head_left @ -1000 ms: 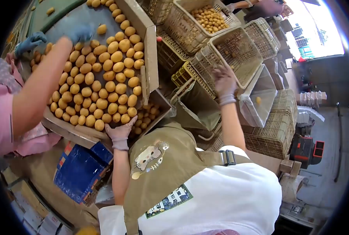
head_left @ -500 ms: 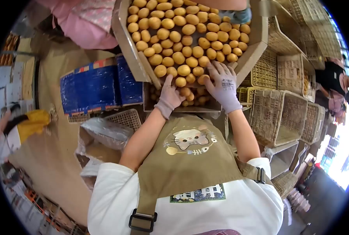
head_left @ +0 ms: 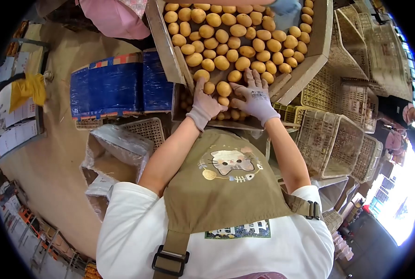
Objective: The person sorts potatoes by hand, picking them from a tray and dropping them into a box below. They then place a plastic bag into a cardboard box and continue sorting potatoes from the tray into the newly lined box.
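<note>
Smooth yellow-brown potatoes (head_left: 237, 30) cover the sloping sorting tray (head_left: 168, 51), which narrows to an outlet near my apron. At the outlet's left side is my gloved left hand (head_left: 205, 106), its fingers apart and touching potatoes near the lip. My gloved right hand (head_left: 253, 96) lies opposite with spread fingers against the lower potatoes. A few potatoes (head_left: 224, 88) sit in the gap between both hands. Below the outlet, a box (head_left: 251, 123) holds more potatoes, partly hidden by my hands. Neither hand grips a potato that I can see.
Across the tray is another person's gloved hand (head_left: 286, 11), with a pink sleeve (head_left: 114, 18) at upper left. Blue-wrapped cartons (head_left: 107, 88) stand left, above an open plastic-lined carton (head_left: 117, 158). Stacked plastic crates (head_left: 326, 142) crowd the right side.
Potatoes in the lower tray have shifted down, and fewer lie near the outlet. My right hand has moved slightly left and down. The whole view has shifted a little.
</note>
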The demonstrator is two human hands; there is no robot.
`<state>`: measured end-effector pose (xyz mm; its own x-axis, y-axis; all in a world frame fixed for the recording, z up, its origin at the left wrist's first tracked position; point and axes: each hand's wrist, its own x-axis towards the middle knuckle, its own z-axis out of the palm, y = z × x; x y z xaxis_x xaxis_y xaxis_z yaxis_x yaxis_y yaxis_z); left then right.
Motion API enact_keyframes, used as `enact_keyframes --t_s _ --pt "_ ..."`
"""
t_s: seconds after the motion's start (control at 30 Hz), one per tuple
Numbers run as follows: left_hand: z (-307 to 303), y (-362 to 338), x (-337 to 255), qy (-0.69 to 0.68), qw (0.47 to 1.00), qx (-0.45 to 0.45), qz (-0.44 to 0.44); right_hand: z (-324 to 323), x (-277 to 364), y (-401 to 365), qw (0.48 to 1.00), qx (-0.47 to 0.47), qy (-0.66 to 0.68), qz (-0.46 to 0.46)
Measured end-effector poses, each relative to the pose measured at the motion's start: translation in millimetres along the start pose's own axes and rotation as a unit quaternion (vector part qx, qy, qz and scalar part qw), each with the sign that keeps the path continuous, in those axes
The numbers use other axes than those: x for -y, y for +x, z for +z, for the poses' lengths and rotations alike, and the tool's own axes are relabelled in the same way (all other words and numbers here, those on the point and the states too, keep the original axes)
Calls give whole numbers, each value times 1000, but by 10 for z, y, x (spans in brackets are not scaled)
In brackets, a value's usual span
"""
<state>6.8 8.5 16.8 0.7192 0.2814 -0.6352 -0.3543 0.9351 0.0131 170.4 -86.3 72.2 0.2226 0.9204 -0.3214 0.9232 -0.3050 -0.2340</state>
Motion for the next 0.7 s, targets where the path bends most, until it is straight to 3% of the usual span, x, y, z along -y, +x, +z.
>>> enact_keyframes --t_s 0.03,0.07,0.1,0.13,0.17,0.2,0.23,0.4,0.43,0.5,0.53,0.57,0.6,0.63,0.67,0.7 --pt "52 -17 -10 -35 999 -32 -5 -47 47 -4 998 -41 -42 -7" --pt "76 -14 -16 -69 996 -64 -9 -87 13 35 998 -57 0 5" --pt "-31 92 -39 -128 987 -73 -68 -128 -68 131 996 -74 42 17" --pt "-19 91 -35 -110 992 -39 -54 -193 -119 249 992 -91 84 29" --pt "-9 86 -17 -92 995 -4 -39 -273 -159 387 974 -209 82 2" --pt "1 83 1 -73 997 29 -26 -450 -144 548 974 -198 91 55" --pt "0 112 21 -41 998 53 -9 -495 -201 737 959 -271 75 31" --pt "76 198 17 -87 996 31 -4 -722 -194 1459 977 -66 17 200" --pt "81 205 5 -113 993 33 -10 -719 -200 1463 978 -84 29 191" --pt "48 198 -8 -146 988 47 -21 -656 -224 1334 977 -114 49 172" --pt "41 196 -21 -140 988 60 -15 -648 -189 1164 966 -166 132 151" --pt "33 209 -8 -143 987 73 -6 -618 -172 741 919 -251 293 81" --pt "22 194 0 -139 987 84 0 -463 -248 459 873 -329 359 42" --pt "2 189 8 -131 987 93 5 -346 -381 138 867 -384 318 9" --pt "-2 193 9 -132 988 80 8 -368 -353 -325 868 -390 299 67" --pt "-3 212 18 -130 989 68 8 -200 -500 -745 858 -421 290 56"
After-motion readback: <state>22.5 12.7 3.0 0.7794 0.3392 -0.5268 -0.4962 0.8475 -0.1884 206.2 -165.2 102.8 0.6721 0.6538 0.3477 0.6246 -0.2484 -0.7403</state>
